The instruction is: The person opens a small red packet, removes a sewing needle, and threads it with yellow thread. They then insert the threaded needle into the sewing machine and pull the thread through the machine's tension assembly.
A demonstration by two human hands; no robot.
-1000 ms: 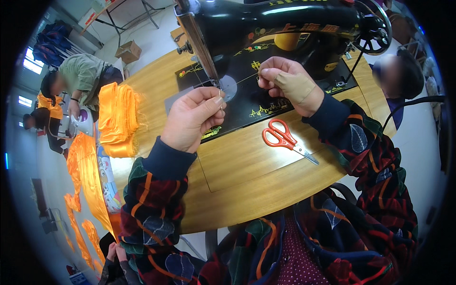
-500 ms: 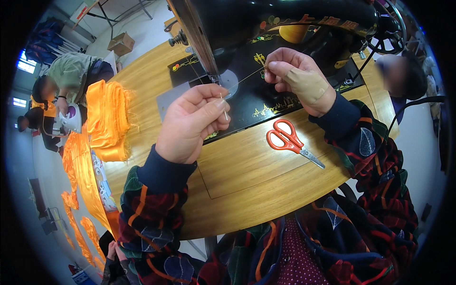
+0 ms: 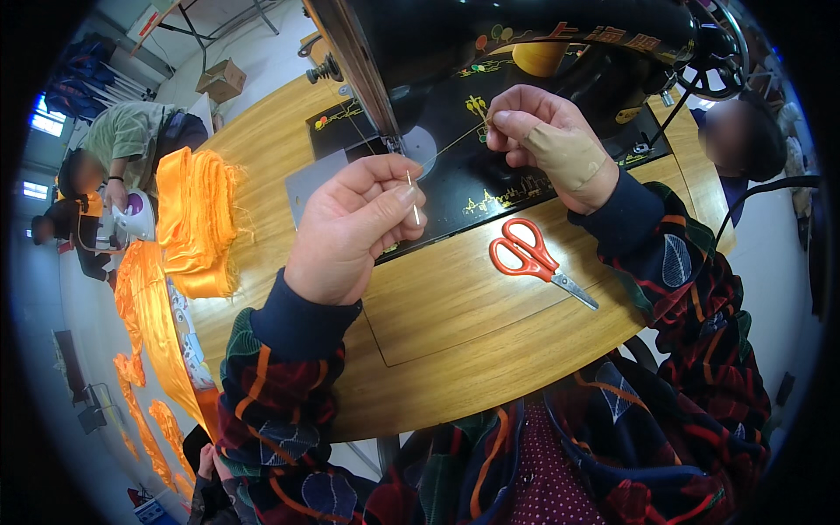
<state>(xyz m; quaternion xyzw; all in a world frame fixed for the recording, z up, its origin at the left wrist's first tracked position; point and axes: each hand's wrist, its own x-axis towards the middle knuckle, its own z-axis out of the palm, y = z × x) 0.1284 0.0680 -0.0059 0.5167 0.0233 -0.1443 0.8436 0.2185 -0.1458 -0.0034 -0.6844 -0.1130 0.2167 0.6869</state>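
My left hand is closed in a pinch on a slim, pale needle, which points down past the thumb. A fine golden thread stretches slantwise from the left fingertips up to my right hand, whose thumb and forefinger are pinched on its other end. Across the back of the right hand lies a tan patch. Both hands hover over the black bed of a sewing machine, near its round metal plate. Whether the thread passes through the needle's eye is too small to tell.
Red-handled scissors lie on the wooden table below my right hand. Folded orange cloth is stacked at the left, with more draping off the edge. A person at far left holds an iron; another person sits at far right.
The needle has turned slightly in my left fingers and looks brighter. Both hands stay almost in place, with the thread still stretched between them. At far left the person's iron has shifted slightly.
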